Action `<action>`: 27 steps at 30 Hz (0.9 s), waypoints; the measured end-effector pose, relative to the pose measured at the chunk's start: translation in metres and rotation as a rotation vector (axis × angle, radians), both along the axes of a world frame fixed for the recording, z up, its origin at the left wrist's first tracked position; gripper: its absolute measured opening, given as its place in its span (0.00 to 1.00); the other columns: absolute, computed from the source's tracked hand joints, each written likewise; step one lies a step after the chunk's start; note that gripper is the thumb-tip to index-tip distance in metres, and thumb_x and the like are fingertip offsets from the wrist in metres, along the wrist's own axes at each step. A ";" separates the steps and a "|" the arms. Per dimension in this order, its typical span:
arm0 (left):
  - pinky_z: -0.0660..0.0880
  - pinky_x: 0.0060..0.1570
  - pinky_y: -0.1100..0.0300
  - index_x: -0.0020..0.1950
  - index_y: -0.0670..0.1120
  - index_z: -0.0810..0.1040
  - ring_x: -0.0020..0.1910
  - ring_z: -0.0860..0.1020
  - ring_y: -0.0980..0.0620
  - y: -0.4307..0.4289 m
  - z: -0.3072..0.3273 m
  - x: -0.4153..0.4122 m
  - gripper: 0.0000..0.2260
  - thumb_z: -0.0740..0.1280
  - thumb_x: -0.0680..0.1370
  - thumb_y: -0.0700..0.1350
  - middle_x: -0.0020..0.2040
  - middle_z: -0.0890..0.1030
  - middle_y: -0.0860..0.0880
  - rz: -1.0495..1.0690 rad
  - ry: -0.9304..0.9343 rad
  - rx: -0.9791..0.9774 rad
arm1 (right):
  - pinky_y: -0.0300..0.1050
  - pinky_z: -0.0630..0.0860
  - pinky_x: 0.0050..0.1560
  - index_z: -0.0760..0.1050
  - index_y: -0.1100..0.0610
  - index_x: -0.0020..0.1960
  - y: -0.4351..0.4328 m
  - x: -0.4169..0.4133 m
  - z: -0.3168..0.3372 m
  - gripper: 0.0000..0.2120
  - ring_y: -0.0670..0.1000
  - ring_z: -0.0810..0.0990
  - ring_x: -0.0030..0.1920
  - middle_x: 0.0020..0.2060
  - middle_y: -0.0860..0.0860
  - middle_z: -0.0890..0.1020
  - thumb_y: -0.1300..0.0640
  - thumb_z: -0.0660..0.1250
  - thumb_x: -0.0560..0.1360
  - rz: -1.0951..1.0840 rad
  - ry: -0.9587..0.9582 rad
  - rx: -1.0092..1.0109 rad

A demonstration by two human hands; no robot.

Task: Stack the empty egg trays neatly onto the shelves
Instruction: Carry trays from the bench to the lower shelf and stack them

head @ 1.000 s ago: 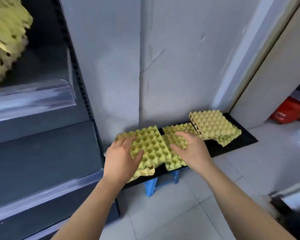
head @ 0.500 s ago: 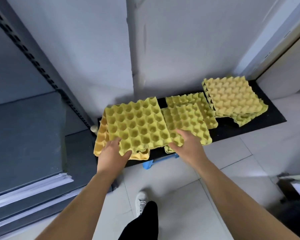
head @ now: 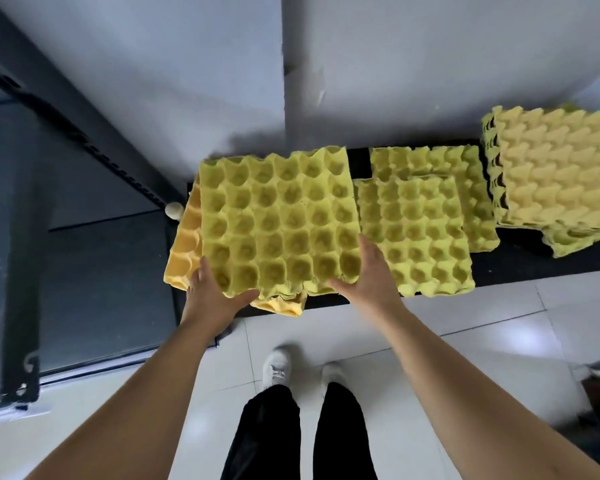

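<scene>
A yellow-green egg tray (head: pixel 278 220) lies cups up on top of an orange tray (head: pixel 184 251) at the left end of a low black board (head: pixel 520 268). My left hand (head: pixel 212 296) grips the green tray's near left corner, thumb on the front edge. My right hand (head: pixel 368 275) holds its near right corner, thumb along the front edge. Two more green trays (head: pixel 416 233) lie overlapping to the right. A taller stack of pale yellow trays (head: pixel 555 174) stands at the far right.
A dark metal shelf unit (head: pixel 94 271) with a perforated upright (head: pixel 73 133) stands to the left. A grey wall (head: pixel 361 64) rises behind the board. My legs and white shoes (head: pixel 278 368) stand on the white tiled floor.
The camera tilted further down and closer. My right hand left the middle trays and moved left onto the left tray's near right corner. My left hand stayed on that tray.
</scene>
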State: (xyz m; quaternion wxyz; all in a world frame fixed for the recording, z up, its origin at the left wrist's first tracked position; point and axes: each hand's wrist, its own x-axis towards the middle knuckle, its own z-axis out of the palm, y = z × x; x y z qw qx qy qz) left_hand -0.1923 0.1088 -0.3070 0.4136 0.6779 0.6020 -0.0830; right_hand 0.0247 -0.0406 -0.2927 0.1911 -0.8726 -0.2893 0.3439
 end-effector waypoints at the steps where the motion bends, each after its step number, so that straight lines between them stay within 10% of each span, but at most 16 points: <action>1: 0.68 0.66 0.42 0.80 0.49 0.43 0.74 0.61 0.40 0.000 -0.005 0.002 0.56 0.78 0.65 0.59 0.78 0.55 0.44 0.029 -0.010 -0.015 | 0.54 0.60 0.73 0.43 0.54 0.78 0.002 0.002 -0.007 0.51 0.54 0.54 0.76 0.77 0.56 0.54 0.45 0.74 0.69 -0.003 0.019 -0.007; 9: 0.69 0.45 0.56 0.80 0.50 0.43 0.72 0.63 0.44 -0.008 -0.006 0.012 0.58 0.81 0.64 0.51 0.77 0.55 0.46 0.184 -0.072 0.045 | 0.51 0.66 0.69 0.46 0.54 0.78 0.002 0.010 -0.020 0.53 0.54 0.63 0.72 0.73 0.55 0.61 0.48 0.77 0.67 -0.048 0.082 0.048; 18: 0.71 0.63 0.47 0.74 0.55 0.58 0.67 0.68 0.49 -0.020 0.059 0.022 0.49 0.83 0.60 0.52 0.68 0.66 0.52 0.239 -0.294 0.141 | 0.44 0.62 0.68 0.49 0.55 0.78 -0.004 0.024 0.056 0.52 0.53 0.63 0.72 0.73 0.53 0.62 0.50 0.78 0.66 -0.066 0.074 0.129; 27: 0.75 0.58 0.48 0.67 0.56 0.66 0.61 0.72 0.52 -0.068 0.187 0.016 0.40 0.82 0.60 0.56 0.61 0.71 0.56 0.269 -0.451 0.386 | 0.39 0.56 0.67 0.48 0.51 0.78 -0.040 0.025 0.180 0.52 0.50 0.58 0.74 0.75 0.51 0.58 0.47 0.78 0.66 -0.010 -0.037 0.319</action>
